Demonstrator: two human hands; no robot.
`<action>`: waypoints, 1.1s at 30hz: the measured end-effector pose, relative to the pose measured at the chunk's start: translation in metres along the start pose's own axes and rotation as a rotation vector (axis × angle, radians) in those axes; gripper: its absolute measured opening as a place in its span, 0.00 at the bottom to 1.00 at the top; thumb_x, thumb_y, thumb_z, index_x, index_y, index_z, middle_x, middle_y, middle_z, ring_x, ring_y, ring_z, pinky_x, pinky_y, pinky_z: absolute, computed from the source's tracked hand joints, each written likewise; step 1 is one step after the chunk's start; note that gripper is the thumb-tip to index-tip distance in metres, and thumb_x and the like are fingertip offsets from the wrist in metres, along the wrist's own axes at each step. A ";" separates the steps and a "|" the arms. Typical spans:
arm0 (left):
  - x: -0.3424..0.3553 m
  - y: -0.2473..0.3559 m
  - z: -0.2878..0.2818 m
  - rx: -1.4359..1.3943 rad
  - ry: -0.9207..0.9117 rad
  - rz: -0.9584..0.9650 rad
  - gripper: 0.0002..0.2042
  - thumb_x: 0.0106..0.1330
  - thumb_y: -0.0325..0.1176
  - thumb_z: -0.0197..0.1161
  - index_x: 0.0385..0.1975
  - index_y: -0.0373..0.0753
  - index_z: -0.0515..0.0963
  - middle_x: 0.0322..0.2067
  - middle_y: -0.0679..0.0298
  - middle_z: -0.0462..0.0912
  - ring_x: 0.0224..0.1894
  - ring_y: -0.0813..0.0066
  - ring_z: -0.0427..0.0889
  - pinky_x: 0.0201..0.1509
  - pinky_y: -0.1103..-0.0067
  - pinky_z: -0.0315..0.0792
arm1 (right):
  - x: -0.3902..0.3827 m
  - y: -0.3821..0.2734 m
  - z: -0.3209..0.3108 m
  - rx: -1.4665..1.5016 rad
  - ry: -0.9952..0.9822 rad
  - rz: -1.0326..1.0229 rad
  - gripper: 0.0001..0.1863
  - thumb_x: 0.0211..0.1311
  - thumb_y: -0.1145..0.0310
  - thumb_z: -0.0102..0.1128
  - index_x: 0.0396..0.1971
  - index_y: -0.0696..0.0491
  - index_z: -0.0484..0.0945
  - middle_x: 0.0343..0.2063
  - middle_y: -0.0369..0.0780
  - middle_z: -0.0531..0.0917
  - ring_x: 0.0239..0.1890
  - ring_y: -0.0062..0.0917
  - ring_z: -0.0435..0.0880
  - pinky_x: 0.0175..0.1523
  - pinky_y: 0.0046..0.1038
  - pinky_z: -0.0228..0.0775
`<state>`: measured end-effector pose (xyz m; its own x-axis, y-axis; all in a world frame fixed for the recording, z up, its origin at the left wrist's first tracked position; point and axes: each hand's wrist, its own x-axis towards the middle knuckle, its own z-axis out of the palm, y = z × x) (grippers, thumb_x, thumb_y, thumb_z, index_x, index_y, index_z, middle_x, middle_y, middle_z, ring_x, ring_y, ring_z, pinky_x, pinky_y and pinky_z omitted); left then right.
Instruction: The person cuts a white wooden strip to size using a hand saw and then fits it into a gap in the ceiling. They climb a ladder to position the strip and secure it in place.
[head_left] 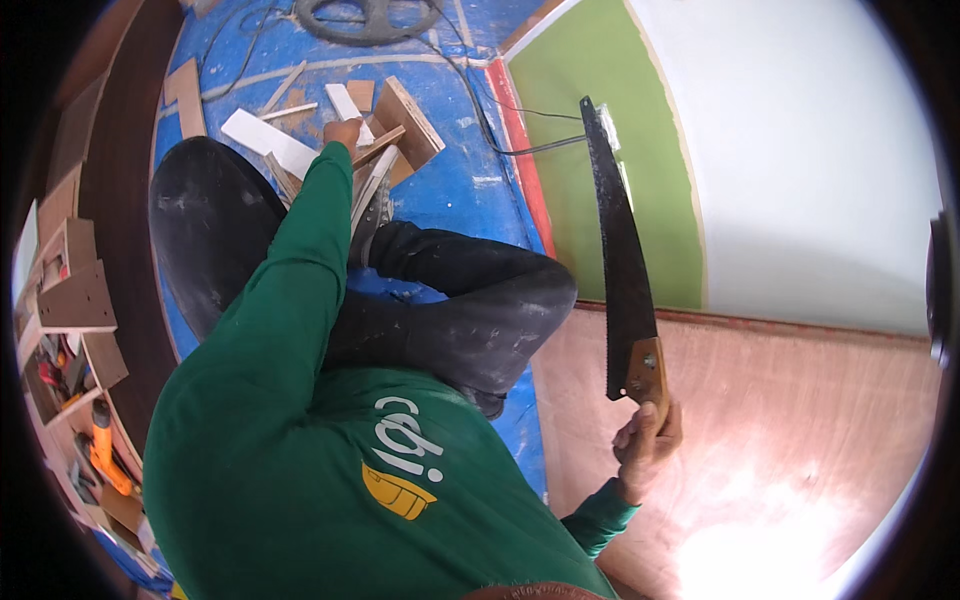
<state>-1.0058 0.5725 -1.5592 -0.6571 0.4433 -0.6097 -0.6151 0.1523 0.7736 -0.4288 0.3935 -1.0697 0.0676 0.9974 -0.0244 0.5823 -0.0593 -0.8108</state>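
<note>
My right hand (648,445) is wrapped round the wooden handle of a handsaw (624,240). The saw stands nearly upright, its dark toothed blade pointing up in front of the green and white wall. My left arm stretches forward to a pile of wood offcuts on the floor. There my left hand (343,132) is closed at a short white wood strip (345,104); the fingertips are partly hidden. Beside it lie a wider white board (270,141), thin wooden strips, and a brown plywood piece (411,112) with a pale edge.
Blue sheeting (470,200) covers the floor, with a cable (475,95) and a dark ring-shaped object (368,18) ahead. My bent legs frame the offcuts. A plywood panel (740,420) is at right. Wooden compartments (75,370) with tools, including an orange-handled one (104,445), stand at left.
</note>
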 end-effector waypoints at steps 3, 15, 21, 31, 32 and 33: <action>-0.014 0.030 0.002 -0.535 -0.060 -0.151 0.17 0.68 0.29 0.72 0.55 0.39 0.79 0.50 0.60 0.84 0.50 0.65 0.86 0.53 0.68 0.78 | -0.012 0.011 -0.019 0.103 0.052 0.009 0.26 0.71 0.51 0.65 0.50 0.60 0.76 0.17 0.30 0.70 0.12 0.13 0.68 0.17 0.18 0.61; -0.164 0.211 -0.005 -0.256 -0.559 0.527 0.28 0.68 0.28 0.72 0.62 0.33 0.62 0.57 0.52 0.78 0.58 0.57 0.81 0.68 0.59 0.74 | 0.015 0.093 -0.020 0.539 0.058 0.095 0.24 0.74 0.51 0.60 0.54 0.57 0.76 0.20 0.32 0.70 0.14 0.17 0.68 0.18 0.20 0.64; -0.181 0.345 -0.087 -0.147 -0.462 0.664 0.24 0.71 0.32 0.69 0.62 0.34 0.68 0.59 0.55 0.78 0.64 0.57 0.77 0.72 0.57 0.67 | 0.057 0.158 0.061 0.659 -0.167 0.337 0.25 0.71 0.53 0.65 0.59 0.54 0.78 0.24 0.30 0.74 0.21 0.16 0.71 0.24 0.21 0.66; -0.289 0.435 -0.234 0.364 -0.143 0.817 0.32 0.74 0.39 0.68 0.72 0.35 0.65 0.67 0.59 0.73 0.70 0.70 0.70 0.74 0.71 0.63 | 0.112 0.326 0.199 0.856 -0.417 0.540 0.19 0.76 0.50 0.58 0.50 0.51 0.77 0.25 0.32 0.74 0.20 0.18 0.73 0.28 0.27 0.74; -0.297 0.446 -0.260 0.438 -0.107 0.862 0.33 0.72 0.39 0.70 0.72 0.35 0.64 0.66 0.59 0.74 0.69 0.71 0.71 0.74 0.72 0.63 | 0.114 0.336 0.209 0.853 -0.427 0.558 0.19 0.76 0.50 0.59 0.49 0.51 0.77 0.25 0.33 0.75 0.21 0.18 0.73 0.28 0.27 0.75; -0.317 0.435 -0.247 0.492 -0.068 0.898 0.32 0.69 0.36 0.73 0.68 0.34 0.66 0.60 0.60 0.77 0.63 0.72 0.75 0.67 0.76 0.69 | 0.115 0.350 0.209 0.837 -0.407 0.574 0.19 0.76 0.50 0.59 0.49 0.52 0.77 0.25 0.33 0.75 0.21 0.18 0.74 0.28 0.27 0.75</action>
<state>-1.1728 0.2805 -1.0724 -0.7514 0.6192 0.2281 0.3480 0.0781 0.9342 -0.3860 0.4960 -1.4787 -0.2096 0.7776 -0.5928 -0.1957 -0.6274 -0.7537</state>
